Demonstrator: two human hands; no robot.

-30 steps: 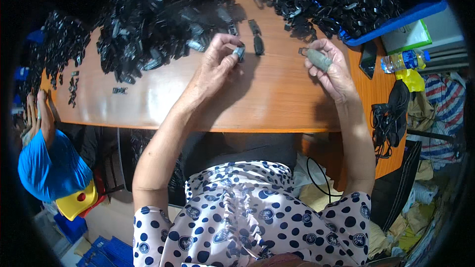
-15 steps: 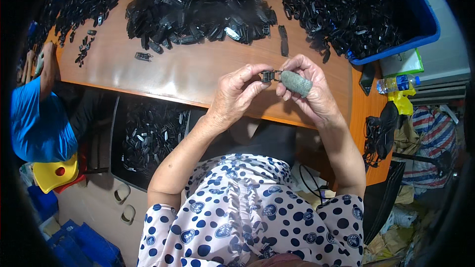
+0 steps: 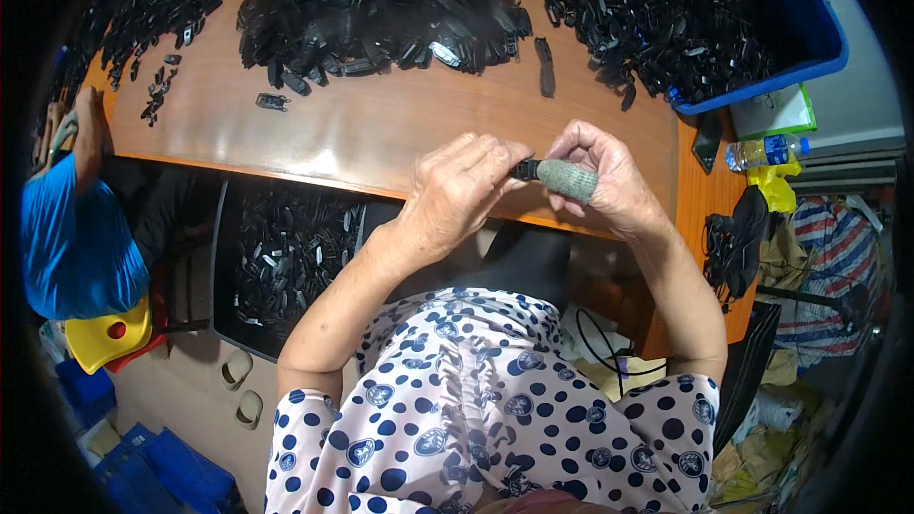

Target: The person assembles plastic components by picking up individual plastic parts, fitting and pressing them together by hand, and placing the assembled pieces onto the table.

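One black plastic clip (image 3: pixel 525 169) is being worked between my hands, above the desk (image 3: pixel 314 148) at its near edge. A heap of black parts (image 3: pixel 381 29) is lying toward the far edge; I am not able to tell which pieces are finished. My left fingers (image 3: pixel 490 154) are pinching the clip, nearly closed. My right fingers (image 3: pixel 583 133) are curling beside a grey knitted cover (image 3: pixel 568 180); I cannot tell whether they are gripping.
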